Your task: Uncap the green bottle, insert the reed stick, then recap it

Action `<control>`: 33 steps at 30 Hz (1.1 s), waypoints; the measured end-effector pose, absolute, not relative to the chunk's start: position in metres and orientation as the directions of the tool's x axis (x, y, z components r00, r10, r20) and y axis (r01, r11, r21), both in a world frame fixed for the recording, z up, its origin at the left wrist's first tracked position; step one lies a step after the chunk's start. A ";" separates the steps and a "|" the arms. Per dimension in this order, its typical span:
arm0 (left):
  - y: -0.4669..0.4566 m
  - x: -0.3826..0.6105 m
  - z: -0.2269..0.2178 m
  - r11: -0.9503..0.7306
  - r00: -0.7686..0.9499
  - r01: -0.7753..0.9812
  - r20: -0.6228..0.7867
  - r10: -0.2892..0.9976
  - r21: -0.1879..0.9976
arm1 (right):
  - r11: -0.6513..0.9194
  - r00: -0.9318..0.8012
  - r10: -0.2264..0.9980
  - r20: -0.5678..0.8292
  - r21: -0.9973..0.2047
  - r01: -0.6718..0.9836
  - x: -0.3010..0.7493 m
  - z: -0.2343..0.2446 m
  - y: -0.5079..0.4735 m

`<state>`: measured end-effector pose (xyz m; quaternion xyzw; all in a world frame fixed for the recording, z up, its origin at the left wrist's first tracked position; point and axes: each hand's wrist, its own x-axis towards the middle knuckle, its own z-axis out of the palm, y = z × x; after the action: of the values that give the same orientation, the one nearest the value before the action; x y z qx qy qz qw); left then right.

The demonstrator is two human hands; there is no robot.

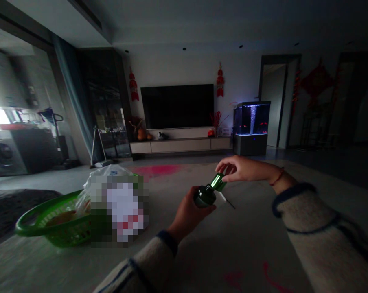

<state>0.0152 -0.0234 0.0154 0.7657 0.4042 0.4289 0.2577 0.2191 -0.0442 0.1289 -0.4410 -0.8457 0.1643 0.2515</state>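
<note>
My left hand (188, 211) is wrapped round a dark green bottle (204, 197), tilted with its neck toward the upper right. Between the fingers of my right hand (237, 169) is a shiny green cap (217, 182), right at the bottle's threaded neck. The neck shows below the cap, so the cap is not seated fully down on it; whether the two touch I cannot tell. Beneath the hands, on the tabletop (233, 244), lies a thin stick-like thing (226, 200), white at one end and dark at the other.
A green plastic basket (34, 232) with a clear plastic bag (107, 173) stands on the left of the table, partly behind a blurred patch. Farther off are a television (178, 106), a low cabinet (180, 145) and a lit fish tank (251, 119).
</note>
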 end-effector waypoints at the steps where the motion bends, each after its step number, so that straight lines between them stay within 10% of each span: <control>1: -0.023 0.015 0.015 -0.544 0.306 0.393 0.452 0.838 0.741 | 0.554 -0.485 0.830 0.275 -0.498 0.667 0.219 0.129 -0.044; 33: -0.029 0.019 0.021 -0.500 0.269 0.377 0.425 0.864 0.779 | 0.499 -0.484 0.860 0.162 -0.462 0.733 0.230 0.121 -0.037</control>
<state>0.0186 -0.0290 0.0208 0.7467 0.4156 0.4388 0.2776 0.2302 -0.0366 0.1206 -0.4715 -0.8448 0.1674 0.1894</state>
